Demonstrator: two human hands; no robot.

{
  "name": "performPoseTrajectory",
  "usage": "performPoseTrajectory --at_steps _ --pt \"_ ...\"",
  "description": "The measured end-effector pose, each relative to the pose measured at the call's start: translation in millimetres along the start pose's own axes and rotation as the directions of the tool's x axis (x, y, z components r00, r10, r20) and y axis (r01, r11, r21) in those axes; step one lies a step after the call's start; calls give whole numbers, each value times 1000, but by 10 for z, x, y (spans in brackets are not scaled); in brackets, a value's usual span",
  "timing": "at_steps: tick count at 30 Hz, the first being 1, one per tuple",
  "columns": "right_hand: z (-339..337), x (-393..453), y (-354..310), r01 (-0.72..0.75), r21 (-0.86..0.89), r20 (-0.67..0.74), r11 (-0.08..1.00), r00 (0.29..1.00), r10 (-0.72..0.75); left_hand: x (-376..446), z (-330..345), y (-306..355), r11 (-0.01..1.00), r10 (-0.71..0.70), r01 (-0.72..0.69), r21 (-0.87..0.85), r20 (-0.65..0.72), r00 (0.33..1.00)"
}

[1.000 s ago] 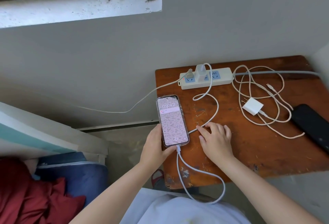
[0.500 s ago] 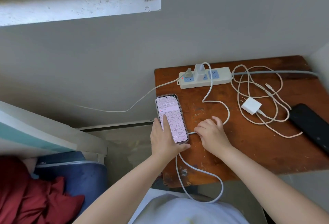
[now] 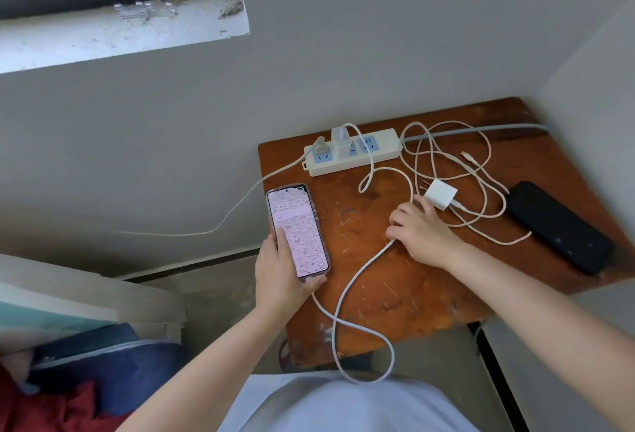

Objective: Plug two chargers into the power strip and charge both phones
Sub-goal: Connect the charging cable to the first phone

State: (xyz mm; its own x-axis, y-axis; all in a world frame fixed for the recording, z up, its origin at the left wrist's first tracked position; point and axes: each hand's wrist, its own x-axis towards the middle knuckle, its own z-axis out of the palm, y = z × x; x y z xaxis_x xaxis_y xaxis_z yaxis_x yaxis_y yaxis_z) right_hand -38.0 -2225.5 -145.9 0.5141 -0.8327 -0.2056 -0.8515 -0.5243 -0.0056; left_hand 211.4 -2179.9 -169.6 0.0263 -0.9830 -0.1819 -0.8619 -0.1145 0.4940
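A white power strip (image 3: 381, 155) lies at the back of the brown table (image 3: 385, 280), with one white charger (image 3: 341, 143) plugged into it. That charger's cable (image 3: 347, 297) loops down to a lit pink phone (image 3: 298, 230) at the table's left edge. My left hand (image 3: 280, 273) grips this phone's lower end, thumb on the screen. My right hand (image 3: 417, 229) rests on the table over the cable, fingertips touching a second, loose white charger (image 3: 441, 194). Its tangled cable (image 3: 457, 170) spreads behind. A black phone (image 3: 558, 227) lies face up at the right.
A grey mains lead (image 3: 481, 130) runs from the strip to the right wall. Another thin cord (image 3: 240, 201) leaves the strip's left end and hangs off the table. Walls close in behind and to the right. Bedding (image 3: 86, 369) lies low on the left.
My right hand has slid right along the table, from beside the pink phone to the loose charger. My left hand has shifted its grip, thumb now on the screen.
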Motion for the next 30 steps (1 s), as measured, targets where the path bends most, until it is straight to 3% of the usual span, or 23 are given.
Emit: performPoseTrajectory --at_steps 6,10,14,21,27,30 --pt "67 11 -218 -177 195 -198 965 956 215 -38 51 84 998 -43 42 53 16 999" --pt "224 20 -416 -232 397 -157 888 936 315 -24 32 40 993 -41 33 112 63 997" --pt "251 -20 -500 -225 394 -158 891 939 307 8 -22 37 984 -8 -4 179 66 998" --pt "169 -230 -508 -343 398 -161 851 887 433 97 -39 149 938 281 -288 194 60 958" --pt "75 -578 -345 -529 454 -132 717 756 641 221 88 510 802 569 -592 76 201 797" --pt "43 -773 -234 -593 450 -122 668 700 704 250 254 778 767 607 -638 58 256 753"
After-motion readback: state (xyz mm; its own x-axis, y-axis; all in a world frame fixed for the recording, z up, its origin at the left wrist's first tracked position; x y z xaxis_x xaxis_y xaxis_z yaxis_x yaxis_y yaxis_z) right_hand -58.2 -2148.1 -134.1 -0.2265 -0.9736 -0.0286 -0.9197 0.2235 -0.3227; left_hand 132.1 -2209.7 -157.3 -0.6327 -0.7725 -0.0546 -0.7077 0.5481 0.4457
